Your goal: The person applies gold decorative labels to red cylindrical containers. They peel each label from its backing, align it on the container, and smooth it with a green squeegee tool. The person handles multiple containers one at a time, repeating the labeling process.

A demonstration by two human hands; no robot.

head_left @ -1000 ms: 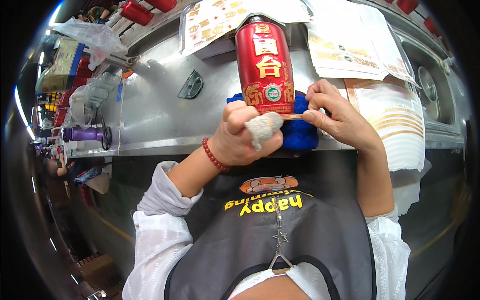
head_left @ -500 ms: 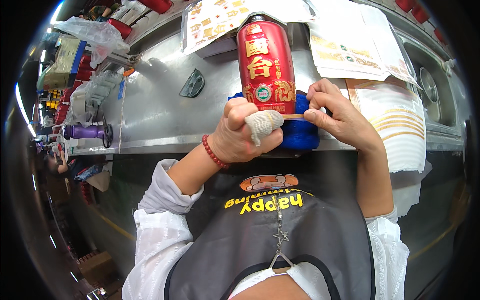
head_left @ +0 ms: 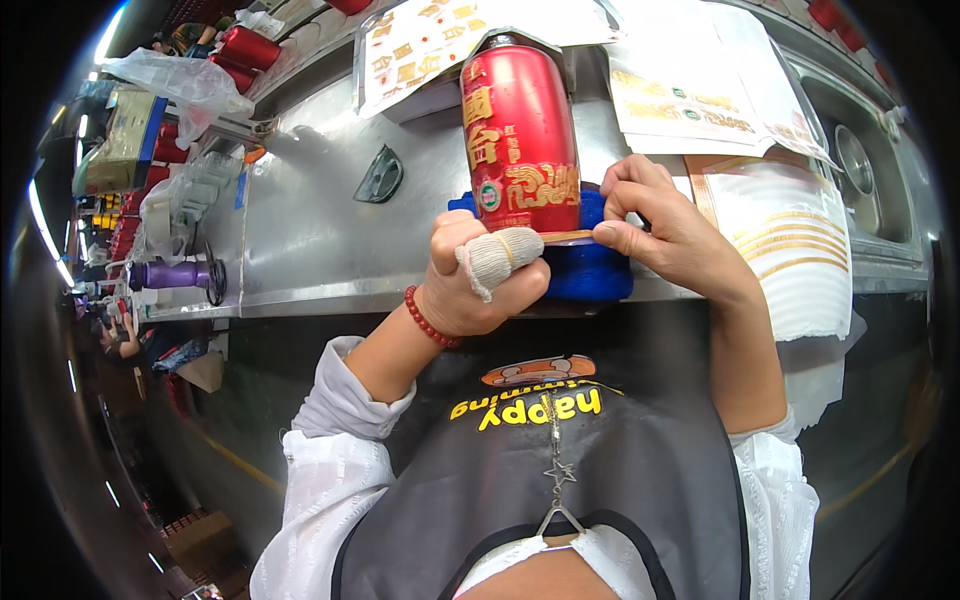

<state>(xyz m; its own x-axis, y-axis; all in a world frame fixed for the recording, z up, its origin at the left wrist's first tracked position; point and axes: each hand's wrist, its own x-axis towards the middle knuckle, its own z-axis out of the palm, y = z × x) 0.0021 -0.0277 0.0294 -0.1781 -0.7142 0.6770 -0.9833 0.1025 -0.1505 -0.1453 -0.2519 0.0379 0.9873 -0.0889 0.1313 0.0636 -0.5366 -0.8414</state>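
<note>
One red bottle (head_left: 535, 120) lies with its long axis pointing away from the person, base nearest, over a blue wrapped bundle (head_left: 590, 272). Along its base, a gold strip (head_left: 567, 238) spans both hands: the left hand (head_left: 478, 278), nearer the bottle, curls with a sleeved digit against one end (inner grip hidden, cannot tell); the right hand (head_left: 672, 228), right of the bottle, pinches the other. Gold characters (head_left: 484, 150) and a green round emblem (head_left: 489, 195) mark the bottle; printed sheets (head_left: 690, 90) lie right of it on the surface (head_left: 310, 220).

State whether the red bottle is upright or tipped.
Tipped: the red bottle lies lengthwise, its dark neck pointing away, base toward the left hand and right hand.
</note>
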